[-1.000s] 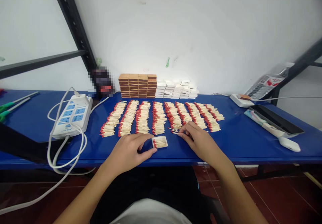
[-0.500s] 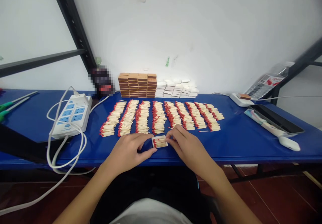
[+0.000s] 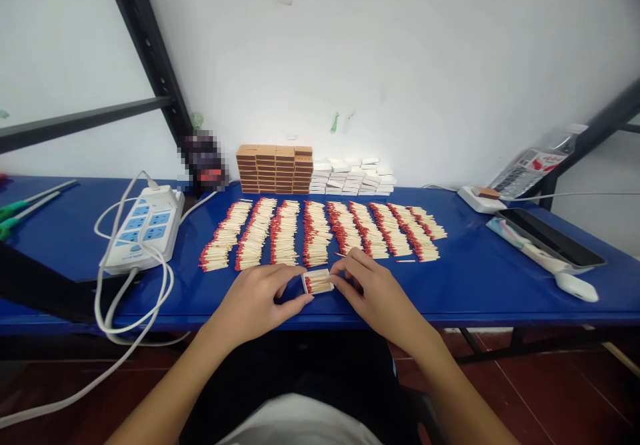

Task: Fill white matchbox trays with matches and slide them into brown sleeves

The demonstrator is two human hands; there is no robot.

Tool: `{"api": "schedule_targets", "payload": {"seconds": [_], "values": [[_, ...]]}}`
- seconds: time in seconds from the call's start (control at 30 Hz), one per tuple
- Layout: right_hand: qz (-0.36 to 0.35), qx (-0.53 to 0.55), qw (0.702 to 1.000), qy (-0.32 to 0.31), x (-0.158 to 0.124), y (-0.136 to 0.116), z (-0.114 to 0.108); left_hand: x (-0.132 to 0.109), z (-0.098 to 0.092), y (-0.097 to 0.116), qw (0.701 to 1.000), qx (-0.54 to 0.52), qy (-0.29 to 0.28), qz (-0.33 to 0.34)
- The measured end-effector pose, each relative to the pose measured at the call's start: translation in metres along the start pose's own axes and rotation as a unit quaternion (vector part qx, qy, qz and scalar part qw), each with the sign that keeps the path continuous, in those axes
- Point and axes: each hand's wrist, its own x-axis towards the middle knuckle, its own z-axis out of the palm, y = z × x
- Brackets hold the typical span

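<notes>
A small white matchbox tray (image 3: 319, 282) with red-tipped matches in it lies near the table's front edge. My left hand (image 3: 265, 298) grips its left end between thumb and fingers. At the tray's right end, my right hand (image 3: 365, 291) pinches at the pale ends of matches; its fingertips partly hide them. The match heads in the tray point left. Just beyond my hands, several long rows of loose matches (image 3: 316, 235) spread across the blue table, red heads mostly to the left. A single match (image 3: 405, 261) lies apart, right of my right hand.
Against the wall stand stacked brown matchbox sleeves (image 3: 275, 170) and a pile of white trays (image 3: 353, 177). A power strip (image 3: 145, 228) with looping white cables is at the left, by green-handled tools (image 3: 25, 208). At the right are a phone (image 3: 550, 235) and a leaning bottle (image 3: 537, 161).
Both hands stay at the tray with almost no movement. The matches in the tray look more evenly laid. The whole view has shifted very slightly.
</notes>
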Motion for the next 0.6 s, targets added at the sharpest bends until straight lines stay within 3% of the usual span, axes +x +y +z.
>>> {"api": "schedule_targets", "payload": {"seconds": [0.6], "values": [[0.102, 0.134, 0.986, 0.003, 0.006, -0.01, 0.002, 0.002, -0.002, 0.003, 1.0, 0.007, 0.006, 0.01]]}}
